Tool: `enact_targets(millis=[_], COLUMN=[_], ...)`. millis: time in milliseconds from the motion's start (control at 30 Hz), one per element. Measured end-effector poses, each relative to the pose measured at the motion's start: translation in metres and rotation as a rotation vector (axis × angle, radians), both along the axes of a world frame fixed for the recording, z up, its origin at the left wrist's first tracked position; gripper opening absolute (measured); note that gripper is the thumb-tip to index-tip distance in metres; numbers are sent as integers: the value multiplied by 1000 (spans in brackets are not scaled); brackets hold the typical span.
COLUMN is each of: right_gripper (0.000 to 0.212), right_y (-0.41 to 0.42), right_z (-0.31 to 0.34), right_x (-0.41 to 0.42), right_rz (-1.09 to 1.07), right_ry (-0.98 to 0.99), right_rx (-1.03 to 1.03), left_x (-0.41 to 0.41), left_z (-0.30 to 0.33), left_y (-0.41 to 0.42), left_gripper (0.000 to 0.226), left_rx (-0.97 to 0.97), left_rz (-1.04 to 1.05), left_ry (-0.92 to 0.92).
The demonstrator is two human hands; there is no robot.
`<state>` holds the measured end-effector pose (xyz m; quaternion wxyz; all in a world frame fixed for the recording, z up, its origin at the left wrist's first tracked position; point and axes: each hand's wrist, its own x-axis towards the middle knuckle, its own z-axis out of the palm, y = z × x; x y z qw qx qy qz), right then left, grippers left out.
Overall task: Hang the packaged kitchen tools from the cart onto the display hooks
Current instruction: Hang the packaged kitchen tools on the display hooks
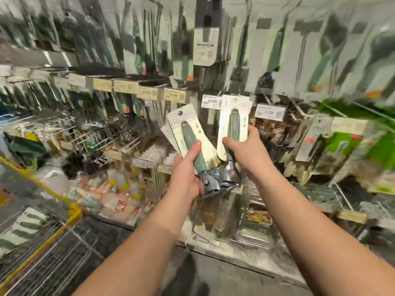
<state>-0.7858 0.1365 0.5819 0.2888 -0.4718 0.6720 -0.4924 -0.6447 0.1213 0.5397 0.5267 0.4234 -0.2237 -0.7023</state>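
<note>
My left hand grips a small stack of carded kitchen tools, green-handled with grey heads, tilted to the left. My right hand holds one more carded green-handled tool upright, its card top close to the price tag on a display hook. Whether the card is on the hook I cannot tell. The wire cart with a yellow rim sits at the lower left, with more carded tools lying in it.
The wall display ahead is packed with hanging carded utensils and rows of price tags. Bare wire hooks stick out at mid left. Green packages hang at the right. A low shelf holds trays and bottles.
</note>
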Motion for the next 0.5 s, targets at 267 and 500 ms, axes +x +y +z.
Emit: enact_targets(millis=[267,500], right_gripper=[58,65], right_y=[20,3], right_z=[31,43], right_x=[-84,-107], right_rz=[-69,-117], right_ry=[37,48], right_rx=[-77,-125], left_x=[-61,-67], left_z=[30,60], left_y=[-1,-22], left_gripper=[130,92], left_rx=[-103,-162], left_rz=[0,7], left_ry=[-11,-30])
